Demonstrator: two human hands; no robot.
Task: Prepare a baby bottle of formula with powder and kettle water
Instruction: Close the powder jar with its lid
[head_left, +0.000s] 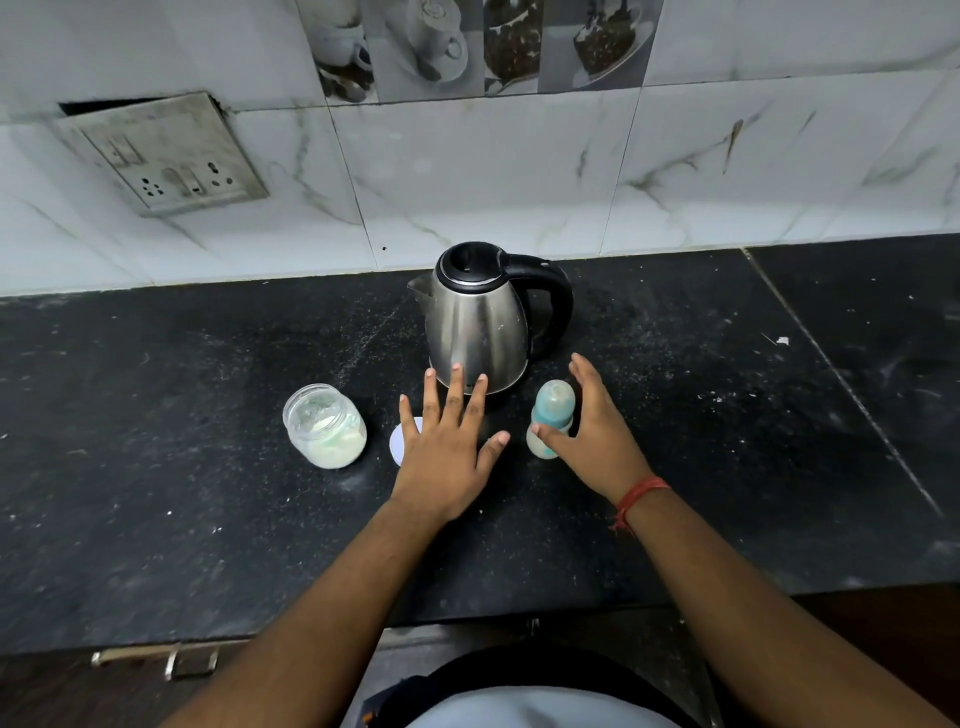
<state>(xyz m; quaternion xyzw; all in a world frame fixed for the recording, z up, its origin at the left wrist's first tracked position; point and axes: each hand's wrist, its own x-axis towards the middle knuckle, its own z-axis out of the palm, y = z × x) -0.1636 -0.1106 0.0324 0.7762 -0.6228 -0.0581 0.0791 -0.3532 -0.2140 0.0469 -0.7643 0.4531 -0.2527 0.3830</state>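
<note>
A steel kettle (475, 322) with a black lid and handle stands mid-counter, spout pointing left. In front of it to the right stands a small baby bottle (549, 410) with a teal cap. My right hand (597, 431) is open around the bottle, thumb touching its lower side and fingers spread behind it. My left hand (449, 447) hovers flat with fingers apart just before the kettle, holding nothing. A clear open jar (324, 426) of white powder sits to the left. A white round lid (399, 441) lies partly hidden under my left hand.
The black stone counter (727, 441) runs wide on both sides, dusted with white specks. A tiled wall (467, 182) rises behind the kettle, with a switch and socket plate (166, 156) at upper left. The counter's front edge and a drawer handle (156, 660) lie below.
</note>
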